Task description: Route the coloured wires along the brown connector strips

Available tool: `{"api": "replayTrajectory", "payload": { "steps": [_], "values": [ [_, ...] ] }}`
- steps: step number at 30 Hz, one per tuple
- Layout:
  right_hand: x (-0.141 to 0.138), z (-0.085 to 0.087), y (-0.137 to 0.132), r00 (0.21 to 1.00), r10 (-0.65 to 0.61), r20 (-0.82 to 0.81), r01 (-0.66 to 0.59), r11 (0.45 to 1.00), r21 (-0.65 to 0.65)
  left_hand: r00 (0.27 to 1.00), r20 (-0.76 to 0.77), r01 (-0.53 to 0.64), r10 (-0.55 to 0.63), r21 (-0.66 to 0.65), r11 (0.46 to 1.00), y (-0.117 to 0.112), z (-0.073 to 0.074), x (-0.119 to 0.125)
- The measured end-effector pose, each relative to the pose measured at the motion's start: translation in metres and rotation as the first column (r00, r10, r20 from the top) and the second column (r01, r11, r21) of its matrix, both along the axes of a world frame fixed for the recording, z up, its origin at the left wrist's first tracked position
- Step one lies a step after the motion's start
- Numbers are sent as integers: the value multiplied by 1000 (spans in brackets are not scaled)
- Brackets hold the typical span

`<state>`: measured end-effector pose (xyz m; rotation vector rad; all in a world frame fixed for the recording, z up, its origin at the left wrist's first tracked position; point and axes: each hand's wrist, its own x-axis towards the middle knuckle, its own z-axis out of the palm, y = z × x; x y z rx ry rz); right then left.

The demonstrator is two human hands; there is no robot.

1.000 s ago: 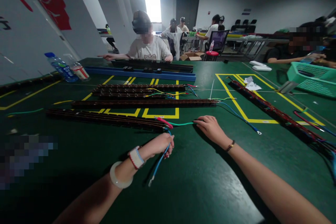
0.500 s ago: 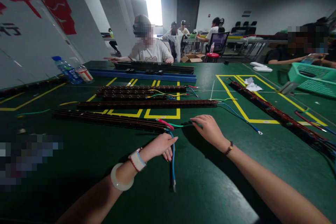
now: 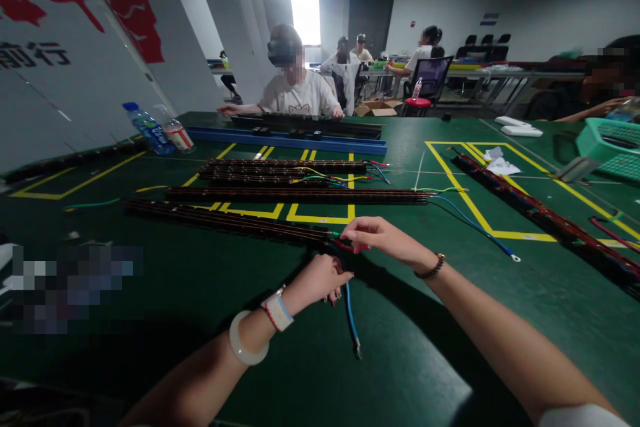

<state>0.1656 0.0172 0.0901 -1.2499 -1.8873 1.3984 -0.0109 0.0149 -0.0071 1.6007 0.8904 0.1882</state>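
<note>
The nearest long black strip with copper-coloured lines (image 3: 235, 217) lies slanted on the green table, its wired end between my hands. My left hand (image 3: 320, 278) is closed around the blue cable (image 3: 352, 317) just below that end. The cable hangs toward me and ends in a metal lug (image 3: 357, 349). My right hand (image 3: 377, 238) pinches the green wire (image 3: 335, 234) close to the strip's end, its thumb and forefinger together. A red wire or sleeve (image 3: 361, 247) shows under the right fingers, partly hidden.
Behind lie another long strip (image 3: 295, 195), a bundle of shorter strips (image 3: 270, 171) and a blue rail (image 3: 280, 142). A wired strip (image 3: 530, 207) slants along the right, near a green basket (image 3: 613, 147). Bottles (image 3: 150, 130) stand at left. A co-worker (image 3: 300, 90) sits opposite.
My right hand has moved left along the green wire to the strip's end. The red piece now lies under its fingers. The whole view has shifted slightly.
</note>
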Motion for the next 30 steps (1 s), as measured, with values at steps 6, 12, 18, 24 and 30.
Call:
{"api": "replayTrajectory", "payload": {
  "steps": [6,12,18,24,30],
  "values": [
    [40,-11,-7,855,92,510,-169,980,107,1000,-27,1,-2,-10,1000,-1,7,-2],
    [61,-29,2,545,-128,829,-75,977,200,999,-45,-29,28,-33,999,-2,13,-1],
    [54,-24,3,553,27,833,-75,997,18,992,92,-62,85,-232,971,-1,8,5],
    [51,-26,2,633,250,733,-191,968,-166,961,193,-104,198,-409,907,-3,7,13],
    [43,-25,-5,665,260,701,-212,965,-156,935,271,-82,228,-460,884,-6,-2,15]
  ]
}}
